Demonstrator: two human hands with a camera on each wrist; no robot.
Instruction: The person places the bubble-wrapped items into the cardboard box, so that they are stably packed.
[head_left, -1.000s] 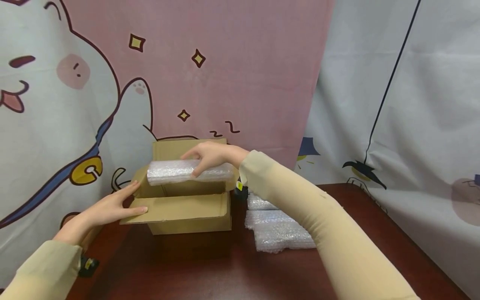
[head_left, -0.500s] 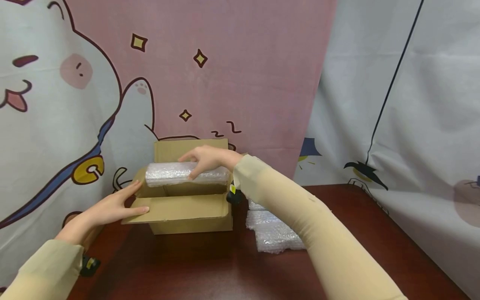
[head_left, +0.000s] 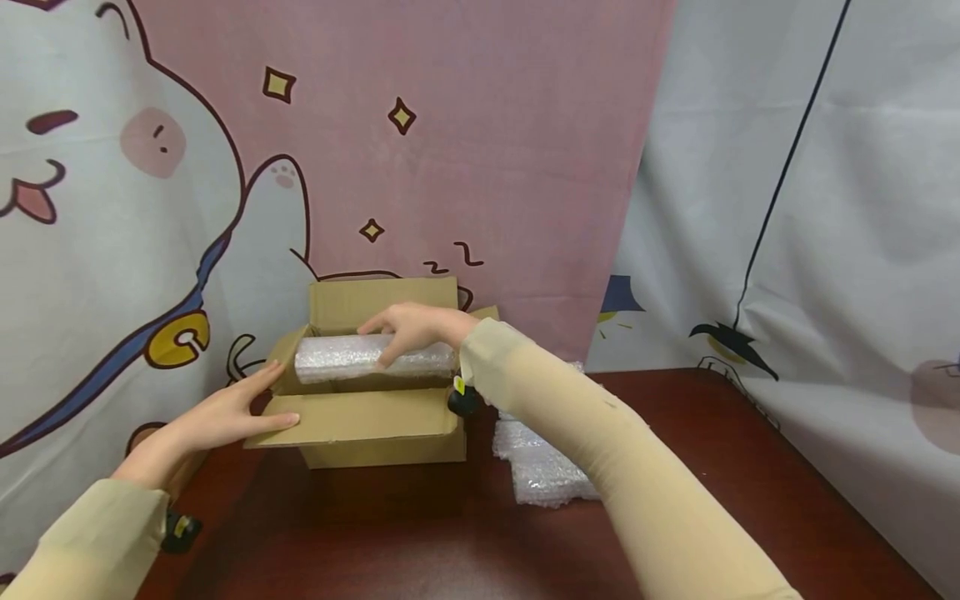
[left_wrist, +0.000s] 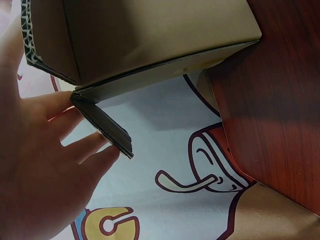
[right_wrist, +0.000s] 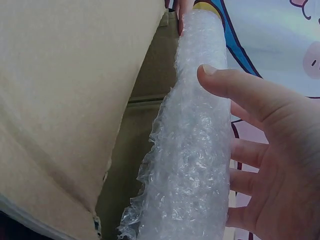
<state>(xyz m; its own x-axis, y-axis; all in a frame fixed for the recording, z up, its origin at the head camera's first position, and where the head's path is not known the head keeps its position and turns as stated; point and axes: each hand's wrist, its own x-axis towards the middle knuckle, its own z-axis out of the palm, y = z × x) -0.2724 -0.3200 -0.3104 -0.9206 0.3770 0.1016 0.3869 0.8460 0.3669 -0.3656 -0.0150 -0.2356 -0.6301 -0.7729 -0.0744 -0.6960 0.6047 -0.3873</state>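
Backdrop: I find a printed pink-and-white sheet (head_left: 510,158) behind the work, a white cat figure on its left part and folds running through the right part.
Desk: Dark red-brown desk (head_left: 480,542) with a wood grain; it carries the carton and the loose wrap.
Sleeves: Both of mine are pale yellow; the right sleeve (head_left: 600,450) crosses in front of part of the wrap pile.
Carton: Brown cardboard carton (head_left: 386,453), upright, mouth uncovered. Back flap (head_left: 382,305) stands up; front flap (head_left: 367,414) leans out toward me.
Wrap pile: Clear bubble-wrap pieces (head_left: 546,467) lie flat on the desk, just to the right of the carton.
Roll: The bubble-wrap roll (head_left: 345,358) lies crosswise in the carton's mouth, between front and back flaps, its left end near the left side flap. I cannot tell whether it touches the carton's floor.
Right hand: My right hand (head_left: 416,325) holds the roll from above, thumb on the near side, fingers along the far side.
Left hand: My left hand (head_left: 221,414) is spread wide at the carton's left corner, thumb resting on the front flap, fingers straight against the left side flap.
Wrist units: One small black unit (head_left: 463,398) shows beneath my right cuff, another (head_left: 180,532) beneath the left.
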